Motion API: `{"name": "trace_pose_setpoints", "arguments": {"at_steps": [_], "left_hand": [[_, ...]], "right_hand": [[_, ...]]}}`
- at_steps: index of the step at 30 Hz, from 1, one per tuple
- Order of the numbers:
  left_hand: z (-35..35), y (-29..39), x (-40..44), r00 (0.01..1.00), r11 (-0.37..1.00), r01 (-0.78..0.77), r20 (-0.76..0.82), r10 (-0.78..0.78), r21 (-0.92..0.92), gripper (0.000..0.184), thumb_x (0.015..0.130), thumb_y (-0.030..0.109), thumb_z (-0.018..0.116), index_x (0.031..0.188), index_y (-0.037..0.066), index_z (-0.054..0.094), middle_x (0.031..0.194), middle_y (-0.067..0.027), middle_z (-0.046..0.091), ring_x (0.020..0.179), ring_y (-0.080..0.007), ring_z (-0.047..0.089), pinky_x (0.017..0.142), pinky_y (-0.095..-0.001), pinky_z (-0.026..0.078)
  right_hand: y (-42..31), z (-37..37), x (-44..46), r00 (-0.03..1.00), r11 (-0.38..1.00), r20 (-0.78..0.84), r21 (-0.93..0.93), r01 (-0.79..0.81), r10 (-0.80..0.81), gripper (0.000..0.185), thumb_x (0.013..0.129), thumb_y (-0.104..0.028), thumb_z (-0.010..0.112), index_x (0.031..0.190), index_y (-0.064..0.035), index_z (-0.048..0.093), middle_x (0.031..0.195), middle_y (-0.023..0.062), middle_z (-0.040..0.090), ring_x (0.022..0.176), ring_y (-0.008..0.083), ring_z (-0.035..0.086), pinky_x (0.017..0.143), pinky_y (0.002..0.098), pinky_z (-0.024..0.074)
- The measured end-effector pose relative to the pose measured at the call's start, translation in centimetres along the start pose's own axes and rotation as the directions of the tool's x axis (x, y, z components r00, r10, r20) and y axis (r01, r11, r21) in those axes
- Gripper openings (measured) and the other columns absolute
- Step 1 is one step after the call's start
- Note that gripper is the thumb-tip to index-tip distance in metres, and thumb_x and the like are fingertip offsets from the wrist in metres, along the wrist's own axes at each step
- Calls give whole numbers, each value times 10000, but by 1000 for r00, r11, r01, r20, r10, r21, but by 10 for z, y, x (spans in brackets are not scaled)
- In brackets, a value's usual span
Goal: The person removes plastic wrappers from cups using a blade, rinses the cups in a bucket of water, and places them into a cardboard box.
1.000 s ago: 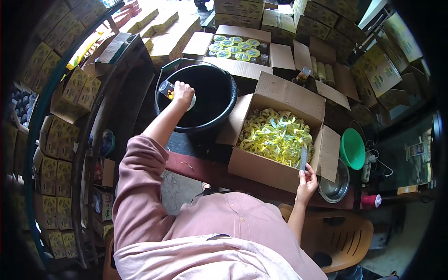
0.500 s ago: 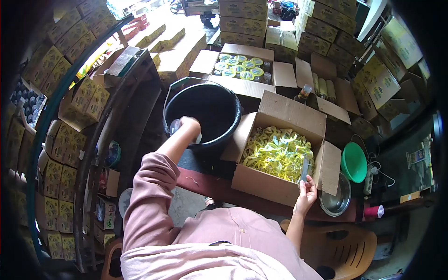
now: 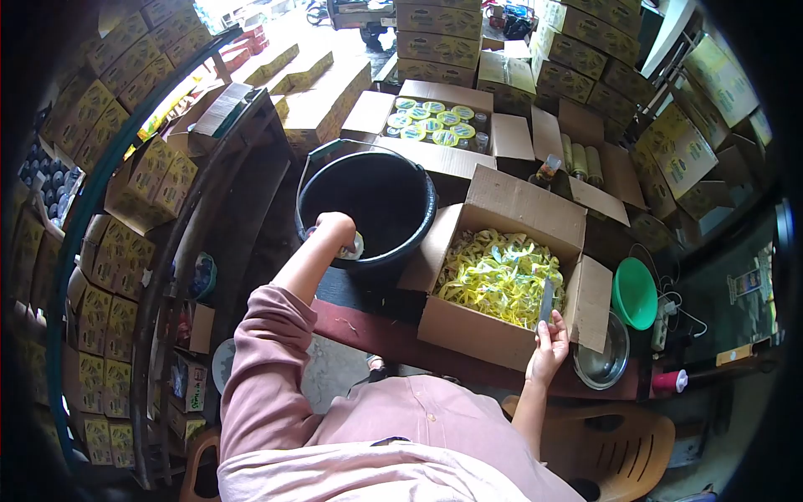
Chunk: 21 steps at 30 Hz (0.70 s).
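My left hand [image 3: 333, 232] is closed at the near left rim of a black bucket [image 3: 425, 213]. Its fingers wrap round a small pale object [image 3: 358, 246], mostly covered by the hand, so its kind is unclear. My right hand [image 3: 548, 345] pinches the lower end of a flat grey blade-like strip [image 3: 546, 303], which stands up along the right side of an open cardboard box [image 3: 477, 332]. Inside that box lies a heap of yellow-green printed strips [image 3: 498, 272], apparently label or wrapper material. The bucket's inside looks dark.
Behind stands an open carton [image 3: 422, 156] of jars with yellow-green lids. A green bowl [image 3: 634, 293], a clear bowl [image 3: 604, 368] and a pink thread spool [image 3: 669, 381] lie at right. A bottle [image 3: 548, 167] stands behind the box. Shelves of cartons [image 3: 109, 314] line the left.
My left hand has turned slightly at the bucket's rim, with the pale object still in it. My right hand stays by the box with the grey strip. The view has shifted slightly.
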<state>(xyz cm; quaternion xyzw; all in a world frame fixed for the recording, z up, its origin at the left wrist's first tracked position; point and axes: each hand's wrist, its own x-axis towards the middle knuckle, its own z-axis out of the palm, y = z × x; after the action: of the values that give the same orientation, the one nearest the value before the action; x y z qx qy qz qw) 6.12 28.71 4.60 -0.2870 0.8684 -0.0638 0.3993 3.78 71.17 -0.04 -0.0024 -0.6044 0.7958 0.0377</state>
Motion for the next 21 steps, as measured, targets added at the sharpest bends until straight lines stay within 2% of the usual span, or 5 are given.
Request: {"name": "trace_pose_setpoints", "arguments": {"at_steps": [7, 10, 13, 17, 21], "left_hand": [[0, 8, 13, 983, 998, -9, 184, -2, 58, 484, 755, 536, 537, 1098, 202, 608, 1091, -53, 607, 984, -227, 591, 862, -391, 431], [-4, 12, -6, 994, 978, 62, -79, -79, -201, 542, 712, 557, 559, 1115, 196, 599, 1084, -62, 607, 989, -236, 588, 861, -399, 432], [-8, 13, -28, 984, 994, 59, -160, -74, -94, 659, 613, 586, 641, 1054, 97, 623, 1039, -84, 624, 955, -221, 603, 811, -332, 479], [-9, -4, -12, 999, 994, -52, 0, 53, -100, 588, 522, 500, 733, 910, 62, 672, 924, -88, 657, 841, -207, 639, 750, -305, 508], [-13, -8, -24, 995, 977, -12, -102, -9, -211, 538, 464, 315, 799, 886, 14, 654, 960, -128, 636, 868, -221, 628, 777, -312, 510]], "right_hand": [[-2, -2, -3, 999, 999, -5, 43, -31, 32, 295, 783, 12, 590, 1074, -19, 547, 695, -42, 507, 591, 30, 422, 547, 168, 328], [-4, -5, -4, 999, 999, -26, 43, -28, 29, 313, 782, 2, 594, 1089, -5, 532, 692, -39, 506, 593, 29, 428, 542, 163, 332], [-4, -9, -3, 999, 999, -32, 49, -23, 25, 323, 782, -5, 598, 1097, 0, 526, 693, -37, 507, 594, 30, 432, 540, 163, 335], [-3, -12, -4, 999, 999, -35, 38, -15, 17, 320, 787, -3, 595, 1099, 1, 524, 705, -32, 511, 601, 32, 437, 536, 163, 340], [-8, -6, -1, 980, 942, 35, 272, -196, 194, 307, 804, 4, 575, 1105, -40, 535, 741, -19, 546, 614, 45, 462, 546, 176, 364]]}}
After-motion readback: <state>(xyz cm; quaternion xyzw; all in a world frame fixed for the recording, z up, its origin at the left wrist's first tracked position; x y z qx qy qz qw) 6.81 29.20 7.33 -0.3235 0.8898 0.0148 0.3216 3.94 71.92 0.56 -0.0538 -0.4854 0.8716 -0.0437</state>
